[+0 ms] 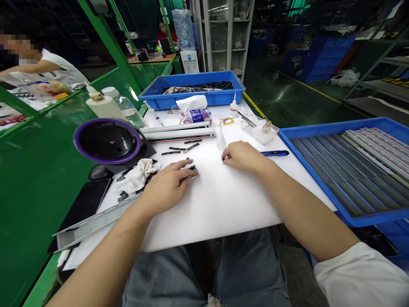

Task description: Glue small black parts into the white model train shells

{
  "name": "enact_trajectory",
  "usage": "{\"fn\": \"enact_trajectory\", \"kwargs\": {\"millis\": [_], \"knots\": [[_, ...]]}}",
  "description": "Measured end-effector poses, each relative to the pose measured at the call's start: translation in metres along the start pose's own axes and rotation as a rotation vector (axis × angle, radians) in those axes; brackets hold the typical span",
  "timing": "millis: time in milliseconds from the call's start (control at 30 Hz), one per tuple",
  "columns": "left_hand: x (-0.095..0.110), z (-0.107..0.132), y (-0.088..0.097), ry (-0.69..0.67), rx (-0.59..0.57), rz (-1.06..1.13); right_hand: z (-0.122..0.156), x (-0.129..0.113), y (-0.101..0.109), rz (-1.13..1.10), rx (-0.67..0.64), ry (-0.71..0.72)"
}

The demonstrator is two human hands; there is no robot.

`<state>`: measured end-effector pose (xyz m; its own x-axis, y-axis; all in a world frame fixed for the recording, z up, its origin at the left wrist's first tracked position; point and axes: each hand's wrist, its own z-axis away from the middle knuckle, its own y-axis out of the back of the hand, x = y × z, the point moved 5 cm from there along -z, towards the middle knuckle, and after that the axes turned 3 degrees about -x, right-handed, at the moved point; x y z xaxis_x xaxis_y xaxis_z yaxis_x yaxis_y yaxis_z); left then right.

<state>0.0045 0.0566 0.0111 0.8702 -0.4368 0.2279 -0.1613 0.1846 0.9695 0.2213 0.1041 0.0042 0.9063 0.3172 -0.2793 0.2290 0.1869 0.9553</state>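
Left hand (168, 186) on channel (92, 225), grip unclear; right hand (242, 156) pinches black bit (223, 159); 4 strips (191, 148) beyond channel likely remain; finished share unclear.

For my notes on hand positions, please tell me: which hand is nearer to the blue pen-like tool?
Right. The right hand is just to the left of the blue pen-like tool; the left hand is farther left, over the white tabletop.

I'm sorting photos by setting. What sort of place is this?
Probably a factory workshop: a blue tray of long strips sits beside the white worktable, where small black pieces lie.
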Motion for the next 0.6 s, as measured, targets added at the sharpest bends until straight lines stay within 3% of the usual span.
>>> {"fn": "enact_trajectory", "kwargs": {"millis": [167, 333, 500, 600], "knots": [[0.000, -0.002, 0.000, -0.009, -0.036, 0.022, 0.004, -0.010, 0.001, 0.080, 0.011, 0.008], [0.005, 0.002, -0.002, -0.025, 0.062, -0.075, 0.008, -0.015, 0.003, 0.123, 0.030, 0.121], [0.011, 0.007, -0.002, -0.083, 0.096, -0.201, 0.011, -0.005, 0.010, -0.081, 0.050, 0.179], [0.029, 0.009, -0.004, -0.149, 0.140, -0.334, 0.015, 0.008, 0.030, -0.355, 0.209, 0.197]]}}
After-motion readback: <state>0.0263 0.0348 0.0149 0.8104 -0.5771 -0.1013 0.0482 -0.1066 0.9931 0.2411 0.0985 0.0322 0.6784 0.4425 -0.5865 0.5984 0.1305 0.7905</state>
